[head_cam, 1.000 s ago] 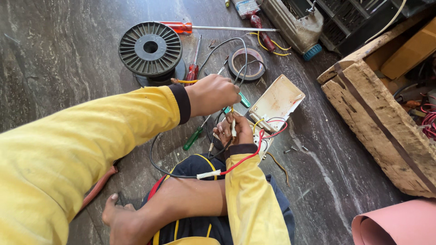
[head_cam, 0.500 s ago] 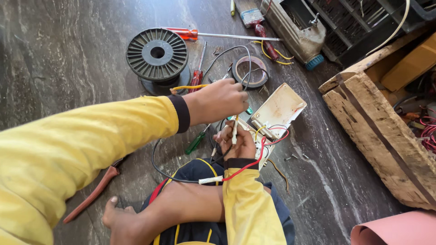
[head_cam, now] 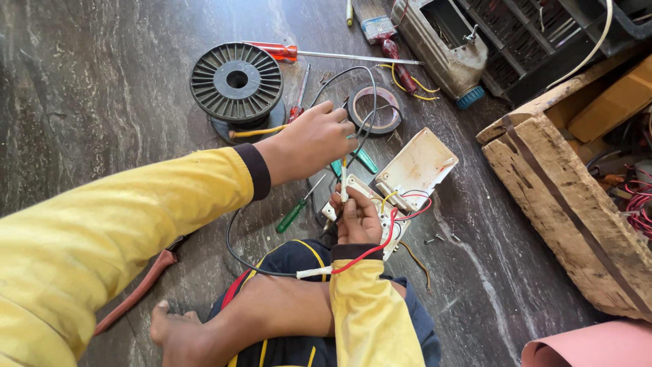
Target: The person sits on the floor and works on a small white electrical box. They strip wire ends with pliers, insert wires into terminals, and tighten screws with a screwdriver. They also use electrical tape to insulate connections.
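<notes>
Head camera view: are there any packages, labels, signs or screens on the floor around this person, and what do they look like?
No signs or screens show.
Paintbrush: top edge of the floor, a blue and white label band around it.
Wooden crate: right side, rough brown boards, holding red wires.
Tape roll: just beyond the left hand, a dark ring with no label visible.
Right hand: holds white wire at a white switch box.

Electrical repair workshop floor: wire spool (head_cam: 236, 81), screwdrivers (head_cam: 326, 53), tape roll (head_cam: 374, 109), wooden crate (head_cam: 570, 204).
</notes>
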